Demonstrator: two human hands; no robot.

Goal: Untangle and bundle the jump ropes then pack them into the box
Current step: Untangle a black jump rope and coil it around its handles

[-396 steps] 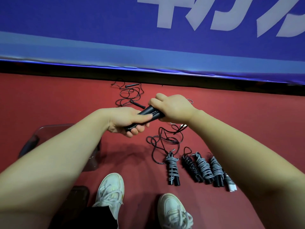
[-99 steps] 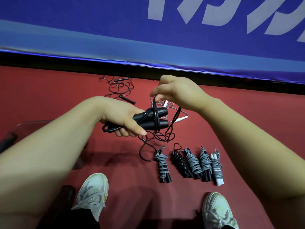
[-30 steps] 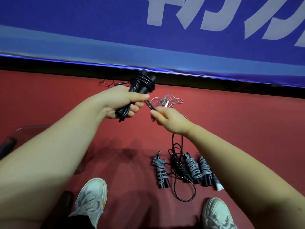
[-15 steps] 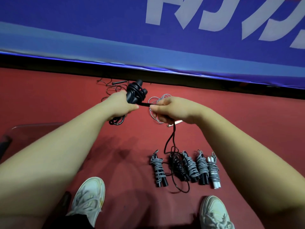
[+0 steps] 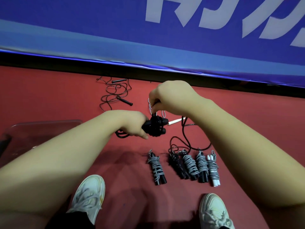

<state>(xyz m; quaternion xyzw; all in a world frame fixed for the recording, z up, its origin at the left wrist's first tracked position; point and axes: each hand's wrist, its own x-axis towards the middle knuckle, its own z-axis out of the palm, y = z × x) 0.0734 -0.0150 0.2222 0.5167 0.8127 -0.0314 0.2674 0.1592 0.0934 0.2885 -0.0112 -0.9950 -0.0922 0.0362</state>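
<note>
My left hand (image 5: 133, 123) grips the two black handles of a black jump rope (image 5: 156, 128), with several turns of cord wound round them. Just above the handles, my right hand (image 5: 170, 100) pinches the black cord. The loose tail of that cord (image 5: 186, 138) trails down to the red floor. Several wound rope bundles (image 5: 184, 166) lie in a row in front of my shoes. A tangled black rope (image 5: 115, 93) lies near the wall. A white-handled grey rope (image 5: 175, 121) lies under my right hand. A clear plastic box (image 5: 44, 128) stands at the left.
A blue banner with white lettering (image 5: 148, 38) stands along the far edge of the red floor (image 5: 49, 96). My two white shoes (image 5: 89, 195) are at the bottom of the view, the right one (image 5: 214, 210) close to the bundles.
My left hand has lowered and turned the handles from upright to sideways. My right hand has risen above them with the cord, adding to the winding. The slack on the floor has shortened.
</note>
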